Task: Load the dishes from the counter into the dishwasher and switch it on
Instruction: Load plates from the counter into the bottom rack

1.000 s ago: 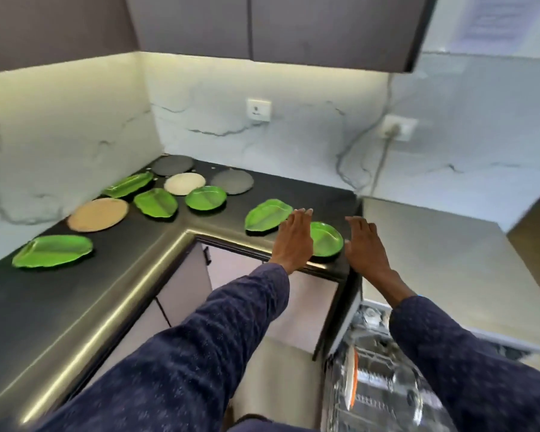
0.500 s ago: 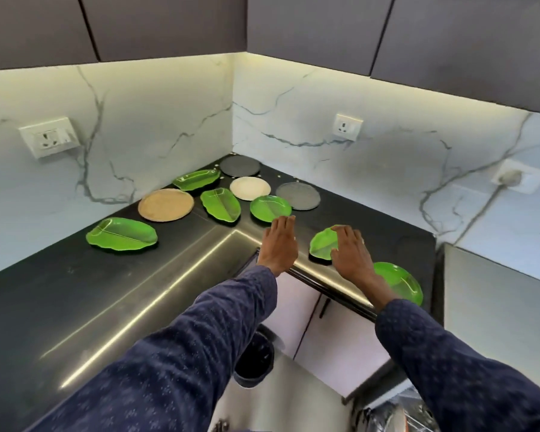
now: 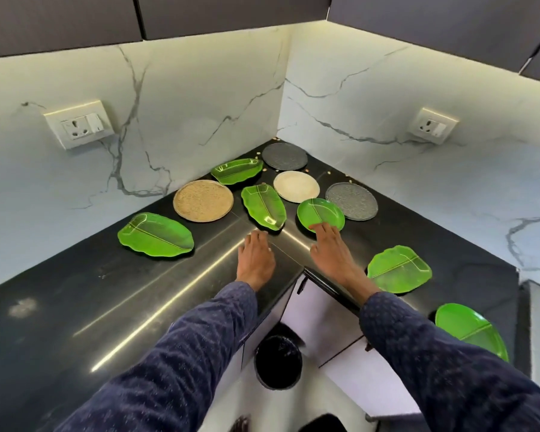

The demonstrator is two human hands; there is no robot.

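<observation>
Green, round plastic plate [image 3: 320, 214] lies on the black desk [image 3: 75, 294] at twelve o'clock of the right hand [image 3: 332, 244], whose flat fingers touch its near rim. Left hand [image 3: 256, 257] hovers open-fingered. Best slide the plate nearer, then pinch its rim.

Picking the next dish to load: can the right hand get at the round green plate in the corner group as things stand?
Probably yes. The right hand is open, its fingertips already at the near rim of the round green plate, and nothing lies between them. The leaf-shaped plate and grey plate sit beside it, not on it.
</observation>
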